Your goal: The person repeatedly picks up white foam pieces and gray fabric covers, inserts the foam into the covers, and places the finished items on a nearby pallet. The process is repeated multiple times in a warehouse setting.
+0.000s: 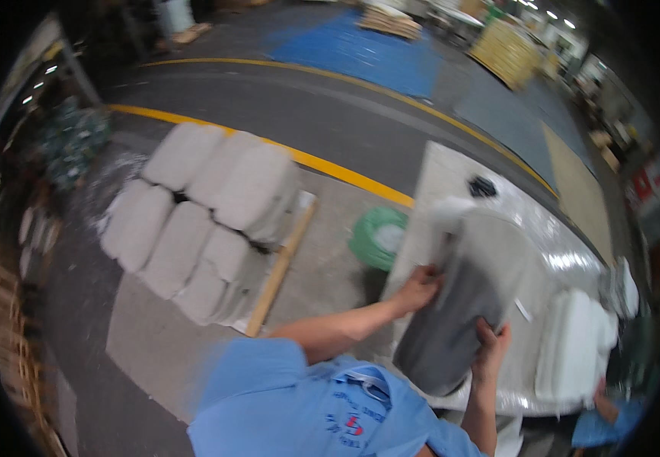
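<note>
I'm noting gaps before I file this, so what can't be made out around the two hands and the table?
All in the head view:
Underside of the grey bundle: hidden by the bundle itself.
Exact grip of the left hand: blurred.
Black item beyond the bundle: too small and blurred to identify.
Co-worker's body beyond the blue sleeve: cut off by the dark lens rim.

The pale table [438, 174] bears shiny clear plastic [573, 259] beyond the white stack [571, 346]. Left of that stack lies a small white strip [522, 308]; farther off, a black item [482, 186]. Whether the grey bundle [455, 320], also left, rests there is unclear.
</note>
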{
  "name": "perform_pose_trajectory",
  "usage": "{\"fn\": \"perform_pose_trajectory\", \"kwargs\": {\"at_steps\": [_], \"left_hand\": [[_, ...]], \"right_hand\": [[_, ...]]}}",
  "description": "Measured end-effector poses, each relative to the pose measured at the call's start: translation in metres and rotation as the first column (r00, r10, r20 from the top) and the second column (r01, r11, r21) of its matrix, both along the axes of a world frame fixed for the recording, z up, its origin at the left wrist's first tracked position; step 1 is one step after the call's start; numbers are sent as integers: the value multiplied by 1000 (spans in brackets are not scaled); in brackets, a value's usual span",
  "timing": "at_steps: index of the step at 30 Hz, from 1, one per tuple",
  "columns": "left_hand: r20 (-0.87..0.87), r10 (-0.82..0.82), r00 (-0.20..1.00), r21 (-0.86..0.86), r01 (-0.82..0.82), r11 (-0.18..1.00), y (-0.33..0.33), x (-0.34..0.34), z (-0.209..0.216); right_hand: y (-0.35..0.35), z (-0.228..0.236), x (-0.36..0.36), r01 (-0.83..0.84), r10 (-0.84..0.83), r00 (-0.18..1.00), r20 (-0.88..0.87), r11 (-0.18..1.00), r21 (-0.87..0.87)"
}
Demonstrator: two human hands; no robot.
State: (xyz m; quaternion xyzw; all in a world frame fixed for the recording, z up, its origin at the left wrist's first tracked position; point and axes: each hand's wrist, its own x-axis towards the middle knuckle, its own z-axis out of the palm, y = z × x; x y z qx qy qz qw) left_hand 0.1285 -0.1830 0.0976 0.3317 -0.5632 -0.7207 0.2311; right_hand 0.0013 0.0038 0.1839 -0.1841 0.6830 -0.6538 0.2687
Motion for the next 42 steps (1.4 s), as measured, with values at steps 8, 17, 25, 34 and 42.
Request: {"fn": "perform_pose_trajectory", "kwargs": {"at_steps": [8, 17, 25, 34, 42], "left_hand": [[131, -96, 987, -84, 107, 991, -43, -35, 14], [201, -424, 883, 103, 411, 906, 37, 12, -34], [370, -538, 757, -4, 581, 814, 83, 21, -60], [385, -598, 703, -43, 661, 749, 81, -12, -52], [461, -717, 524, 44, 793, 608, 85, -20, -51]], "right_hand": [[-14, -2, 39, -110, 163, 954, 253, 971, -211], [85, -20, 15, -690, 690, 597, 409, 702, -176], [112, -33, -16, -596, 559, 719, 412, 802, -49], [94, -63, -4, -382, 361, 800, 479, 922, -57], [80, -75, 18, -289, 288, 792, 539, 953, -86]]}}
